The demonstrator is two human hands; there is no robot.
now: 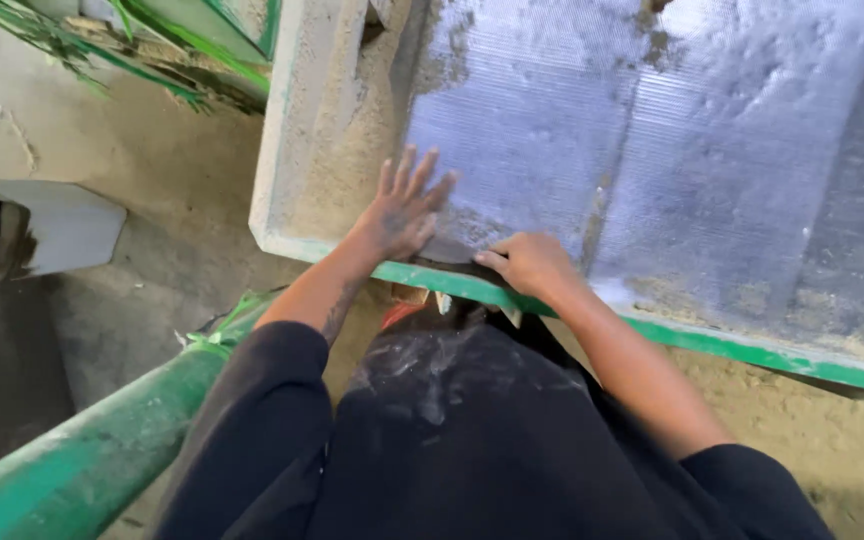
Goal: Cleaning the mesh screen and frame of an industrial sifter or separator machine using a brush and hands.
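Screen (652,150), a dusty mesh sheet, slopes inside a green-edged frame (712,345) directly ahead. Left hand (402,215) lies flat, fingers spread, pressing the mesh near its lower corner; right hand (532,265) curls over the frame edge beside it, apparently steadying it.

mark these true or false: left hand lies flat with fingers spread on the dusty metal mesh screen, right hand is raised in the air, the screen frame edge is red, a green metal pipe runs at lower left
1. The left hand lies flat, fingers spread, on the dusty metal mesh screen. True.
2. The right hand is raised in the air. False: it rests curled at the screen's lower edge.
3. The screen frame edge is red. False: it is green.
4. A green metal pipe runs at lower left. True.
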